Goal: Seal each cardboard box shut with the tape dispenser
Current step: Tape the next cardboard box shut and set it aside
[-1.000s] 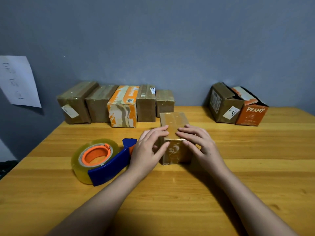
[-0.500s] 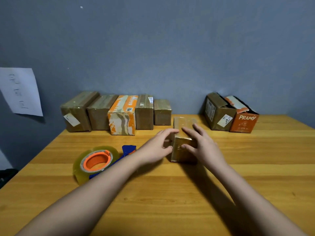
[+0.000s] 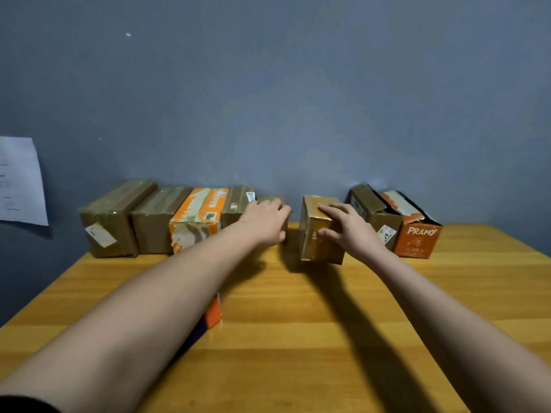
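Both arms reach to the far edge of the wooden table point(image 3: 298, 338), against the grey wall. The right hand point(image 3: 347, 228) grips a small taped box point(image 3: 316, 234), fingers curled over its top and thumb on its near face; the box stands in the gap between two groups. The left hand point(image 3: 265, 222) rests on the small brown box point(image 3: 269, 201) ending the left row, fingers loosely curled. The tape dispenser point(image 3: 213, 312) lies near, mostly hidden under the left forearm. At the far right, an open brown box point(image 3: 372, 210) stands beside an orange box point(image 3: 417, 236) marked PRAMY.
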